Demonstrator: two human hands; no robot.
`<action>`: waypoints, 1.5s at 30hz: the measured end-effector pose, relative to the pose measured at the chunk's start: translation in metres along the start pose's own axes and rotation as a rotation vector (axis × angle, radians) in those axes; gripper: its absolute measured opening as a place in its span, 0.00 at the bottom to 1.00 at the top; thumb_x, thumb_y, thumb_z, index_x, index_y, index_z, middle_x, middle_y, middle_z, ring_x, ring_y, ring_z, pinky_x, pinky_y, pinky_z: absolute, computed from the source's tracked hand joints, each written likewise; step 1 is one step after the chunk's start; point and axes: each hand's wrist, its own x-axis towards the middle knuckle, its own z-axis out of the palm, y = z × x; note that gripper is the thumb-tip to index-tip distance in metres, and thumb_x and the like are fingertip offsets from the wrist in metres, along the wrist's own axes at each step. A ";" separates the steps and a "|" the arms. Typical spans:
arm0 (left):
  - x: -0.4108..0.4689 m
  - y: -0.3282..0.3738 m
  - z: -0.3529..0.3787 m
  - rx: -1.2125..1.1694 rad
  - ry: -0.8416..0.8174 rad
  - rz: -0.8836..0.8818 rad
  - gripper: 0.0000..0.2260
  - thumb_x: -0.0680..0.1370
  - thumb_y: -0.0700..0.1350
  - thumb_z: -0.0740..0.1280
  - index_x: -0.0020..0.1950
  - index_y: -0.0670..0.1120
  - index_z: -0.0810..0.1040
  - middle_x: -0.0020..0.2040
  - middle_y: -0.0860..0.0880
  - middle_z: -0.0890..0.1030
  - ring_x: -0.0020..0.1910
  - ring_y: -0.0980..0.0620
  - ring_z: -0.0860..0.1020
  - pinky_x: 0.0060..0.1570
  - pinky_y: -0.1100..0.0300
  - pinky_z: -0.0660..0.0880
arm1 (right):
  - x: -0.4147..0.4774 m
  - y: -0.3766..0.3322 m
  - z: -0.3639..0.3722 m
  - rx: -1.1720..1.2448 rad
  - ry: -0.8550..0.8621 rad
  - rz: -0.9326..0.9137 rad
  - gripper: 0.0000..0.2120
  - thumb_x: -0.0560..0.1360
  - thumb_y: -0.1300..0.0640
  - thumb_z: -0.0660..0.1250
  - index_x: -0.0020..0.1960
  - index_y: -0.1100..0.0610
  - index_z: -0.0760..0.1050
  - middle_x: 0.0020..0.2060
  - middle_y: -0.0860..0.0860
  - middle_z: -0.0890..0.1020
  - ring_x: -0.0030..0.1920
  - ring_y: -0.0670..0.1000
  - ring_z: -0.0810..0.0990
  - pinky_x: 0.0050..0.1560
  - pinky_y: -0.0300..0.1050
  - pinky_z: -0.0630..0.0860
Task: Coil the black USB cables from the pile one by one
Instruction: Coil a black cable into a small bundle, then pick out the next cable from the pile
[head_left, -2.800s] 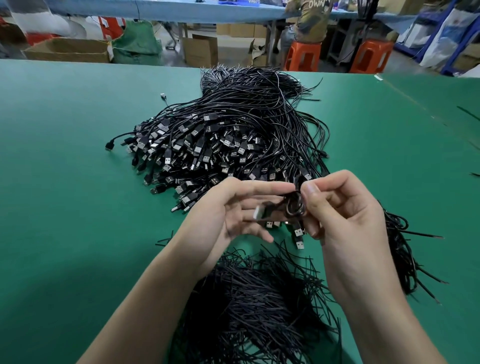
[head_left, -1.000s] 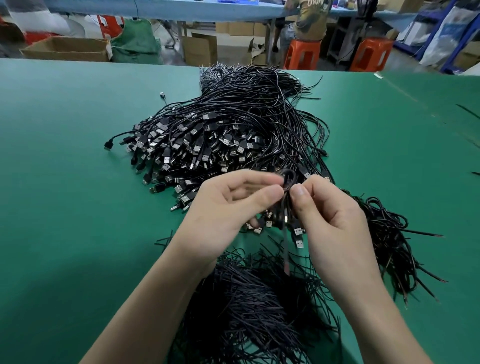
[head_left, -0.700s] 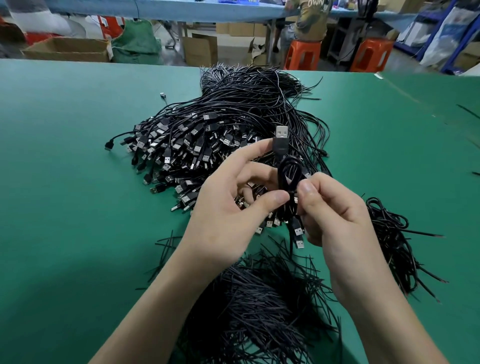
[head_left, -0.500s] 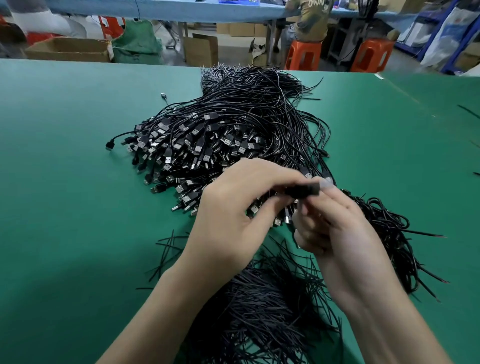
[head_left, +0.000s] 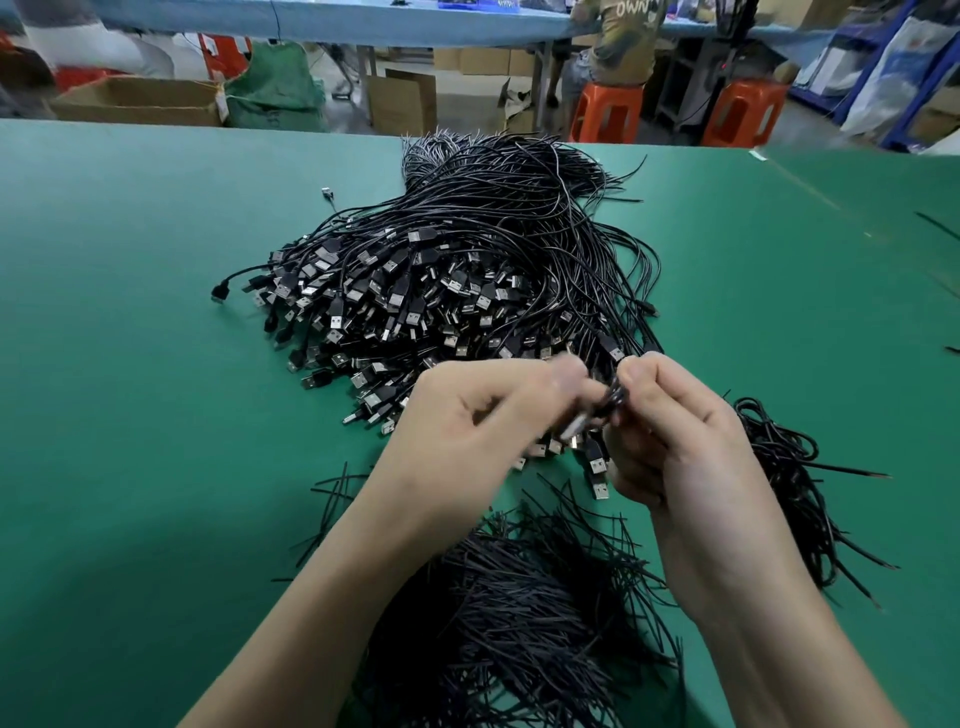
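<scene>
A big pile of black USB cables (head_left: 467, 270) lies on the green table (head_left: 130, 389), plugs toward me. Above its near edge, both hands work one small coiled cable (head_left: 613, 402). My right hand (head_left: 680, 447) pinches the coil between thumb and fingers. My left hand (head_left: 467, 436) is blurred with motion; its fingertips hold the cable's plug end (head_left: 574, 426) right next to the coil. A heap of coiled cables (head_left: 784, 483) sits to the right of my right hand.
A bundle of thin black ties (head_left: 519, 613) lies between my forearms near the table's front edge. A single loose plug (head_left: 326, 193) sits far left of the pile. Beyond the table are orange stools (head_left: 605, 111), cardboard boxes (head_left: 140, 101) and a seated person (head_left: 623, 41).
The plug stood upright above the coil, then came down between my hands. Now my left hand has swung lower and blurs, while my right hand keeps pinching the coil.
</scene>
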 end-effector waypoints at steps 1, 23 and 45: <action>0.001 0.001 -0.001 -0.073 0.001 -0.074 0.19 0.81 0.61 0.60 0.49 0.56 0.89 0.40 0.52 0.87 0.40 0.53 0.84 0.42 0.58 0.83 | 0.000 0.000 0.000 -0.018 -0.007 -0.021 0.19 0.83 0.52 0.63 0.34 0.50 0.69 0.26 0.43 0.63 0.26 0.44 0.59 0.26 0.34 0.59; 0.005 -0.005 0.007 0.156 0.129 0.230 0.18 0.76 0.37 0.74 0.60 0.56 0.85 0.52 0.58 0.85 0.55 0.54 0.82 0.53 0.63 0.77 | -0.007 -0.001 0.015 0.252 -0.025 0.155 0.15 0.76 0.52 0.67 0.32 0.51 0.69 0.25 0.45 0.61 0.26 0.46 0.58 0.26 0.37 0.59; 0.008 -0.022 -0.001 0.453 0.019 0.139 0.20 0.80 0.44 0.71 0.72 0.56 0.76 0.59 0.63 0.82 0.62 0.63 0.78 0.52 0.72 0.73 | 0.020 0.009 -0.045 -0.379 0.206 0.008 0.07 0.78 0.49 0.71 0.48 0.52 0.76 0.35 0.51 0.85 0.28 0.47 0.78 0.25 0.42 0.71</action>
